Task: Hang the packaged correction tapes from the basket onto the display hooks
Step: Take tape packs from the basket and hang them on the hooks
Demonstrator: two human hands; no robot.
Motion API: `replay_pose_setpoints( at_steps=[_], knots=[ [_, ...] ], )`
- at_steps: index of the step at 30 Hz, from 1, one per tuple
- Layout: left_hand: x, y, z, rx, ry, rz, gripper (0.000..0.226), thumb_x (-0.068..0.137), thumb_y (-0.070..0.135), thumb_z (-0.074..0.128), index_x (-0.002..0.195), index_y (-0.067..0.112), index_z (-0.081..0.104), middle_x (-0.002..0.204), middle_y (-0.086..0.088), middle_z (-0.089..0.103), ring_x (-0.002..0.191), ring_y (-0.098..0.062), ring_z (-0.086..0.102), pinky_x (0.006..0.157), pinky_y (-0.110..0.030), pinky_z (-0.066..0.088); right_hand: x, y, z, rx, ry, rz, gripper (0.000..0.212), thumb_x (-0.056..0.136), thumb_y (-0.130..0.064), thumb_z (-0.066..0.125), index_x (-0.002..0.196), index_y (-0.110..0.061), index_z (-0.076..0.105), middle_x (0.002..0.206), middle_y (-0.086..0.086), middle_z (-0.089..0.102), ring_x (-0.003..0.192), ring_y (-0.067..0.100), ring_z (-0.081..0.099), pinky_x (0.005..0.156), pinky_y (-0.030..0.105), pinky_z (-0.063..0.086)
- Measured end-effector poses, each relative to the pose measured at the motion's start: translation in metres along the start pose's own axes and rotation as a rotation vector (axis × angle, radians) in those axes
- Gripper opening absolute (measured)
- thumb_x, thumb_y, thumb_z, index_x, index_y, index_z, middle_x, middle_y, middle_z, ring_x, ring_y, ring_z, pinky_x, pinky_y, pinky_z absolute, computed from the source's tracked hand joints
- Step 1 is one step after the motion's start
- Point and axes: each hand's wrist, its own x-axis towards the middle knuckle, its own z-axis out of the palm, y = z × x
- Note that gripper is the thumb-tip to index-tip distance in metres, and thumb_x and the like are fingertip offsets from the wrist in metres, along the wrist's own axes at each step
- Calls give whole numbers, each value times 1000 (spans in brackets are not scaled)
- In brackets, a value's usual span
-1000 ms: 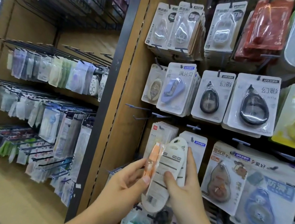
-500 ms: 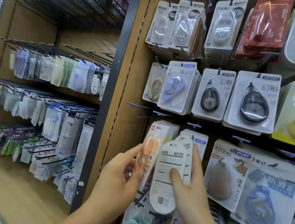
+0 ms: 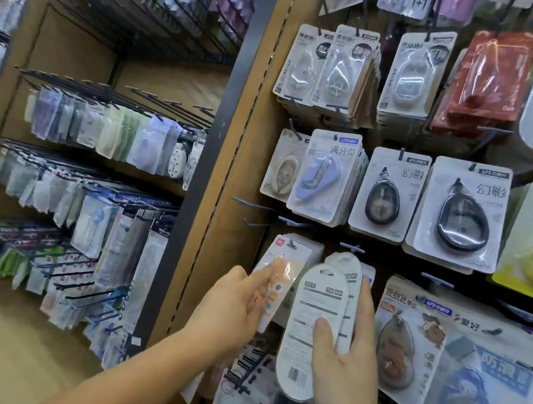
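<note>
- White oval cards, two that can be counted, stand upright in the right hand. They are flat and stiff, rounded at both ends, each with a slot at the top. The near one shows its printed back, with a barcode at the lower end.
- That hand pinches the pair: the thumb lies flat on the near card's back and the fingers reach up behind the far card, showing past its right edge.
- One orange pack sits in the left hand. It is narrow, with a glossy clear blister over an orange tape on a white card, and its top tilts away from the hand toward the shelf.
- The left hand grips it, thumb along the near face and fingers curled underneath.
- The pack and the cards are just beside each other between the hands; whether they touch cannot be told.
- Past the left fingertips a stack of like packs hangs from a peg. The orange pack's top overlaps it, and whether it is on the peg cannot be told.
- Above the left hand three thin, bare metal hooks jut out.
- Above the right hand hang two black tapes, teardrop-shaped, under clear blisters on white cards.
</note>
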Motion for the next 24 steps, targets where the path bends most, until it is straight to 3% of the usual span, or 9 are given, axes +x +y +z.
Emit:
replay_pose_setpoints(
  at_steps=[4,7,10,13,15,17,20,22,24],
  knots=[
    [15,-3,12,6,-9,-21,67,106,26,56,155,58,23,104,14,44,93,-6,54,86,-22,52,5,0,-2,31,-15,9,80,103,-6,56,144,-68,26,128,-41,54,111,-21,56,97,24,50],
    [27,-1,22,27,-17,-12,63,106,25,55,159,48,30,100,15,44,91,-6,52,84,-22,47,9,0,-4,34,-59,15,80,104,-6,55,155,-58,22,136,-38,49,114,-22,53,84,8,50],
    [25,5,20,24,-40,-8,62,104,20,55,158,43,35,111,13,50,101,-9,54,94,-29,52,10,-2,-6,58,-71,34,80,104,-8,57,155,-59,23,140,-33,53,118,-14,57,96,22,52],
    [-9,13,11,-101,86,85,53,103,16,58,145,47,48,122,21,53,108,0,56,91,-17,52,9,0,-4,62,-66,51,80,103,-5,57,153,-59,27,137,-30,57,114,-12,60,101,32,54],
    [-38,20,6,-221,58,145,42,102,27,62,141,43,55,128,28,53,119,7,54,95,-15,52,9,-1,2,95,-70,65,81,102,-3,57,151,-61,30,137,-24,61,118,-3,63,102,38,55],
    [-56,27,3,-272,-64,172,54,97,44,65,149,39,51,140,33,48,134,9,46,107,-21,49,11,-3,15,155,-103,150,78,102,-3,57,151,-59,34,141,-16,61,123,8,64,101,37,55],
    [-58,25,-1,-349,-104,129,64,92,50,70,151,40,48,145,26,53,137,3,50,108,-30,50,11,-8,37,295,-175,343,62,101,-19,62,146,-56,44,138,-9,65,120,20,68,97,47,59],
    [-55,22,-10,-418,-98,20,71,88,55,73,152,38,48,145,23,57,134,3,52,110,-35,50,10,-17,47,421,-216,465,42,99,-45,63,139,-54,54,134,-8,68,119,23,69,98,48,58],
    [-53,17,-17,-536,-113,-50,64,94,46,73,152,35,49,142,22,61,132,5,55,113,-34,49,11,-24,49,523,-283,541,37,96,-64,55,128,-48,65,120,-3,76,115,22,71,105,50,53]
  ],
)
